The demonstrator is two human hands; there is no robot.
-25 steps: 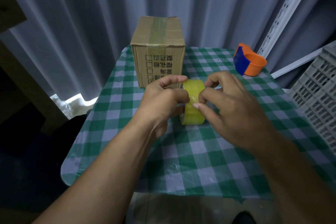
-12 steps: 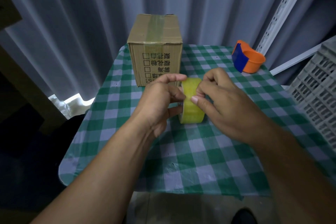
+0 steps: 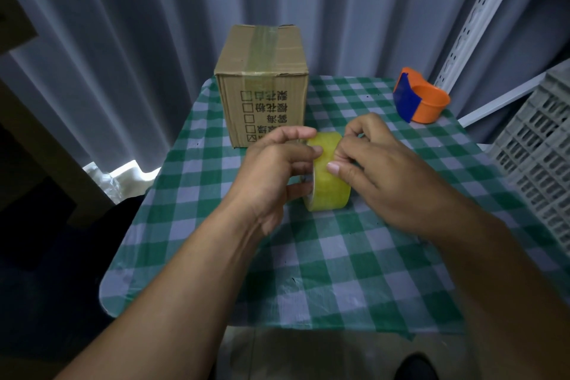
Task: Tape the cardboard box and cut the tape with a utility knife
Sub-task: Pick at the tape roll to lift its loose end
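Holding the roll of yellowish packing tape on edge above the green-and-white checked tablecloth, the person works it with both hands at once. The left hand is closed on the roll from its left side, thumb across the top of the band and fingers curled against the core, which steadies the roll so it cannot spin. The right hand comes in from the other side with its thumb pressed flat on the outer face of the tape and its fingertips bunched at the top edge — a grip that reads as picking for the loose end, though no free end is clear in the head view.

The cardboard box stands upright just behind the hands, near the far left part of the table, with printed characters and tick boxes on its near face. A strip of tape already runs down the middle of its top and over the front edge; whether the seam needs more cannot be told from here. Well apart on the far right sits an orange and blue tape dispenser, untouched. No utility knife is in sight.

My judgement: this is the opening step — freeing the tape end — with pulling, sticking and cutting all yet to come.
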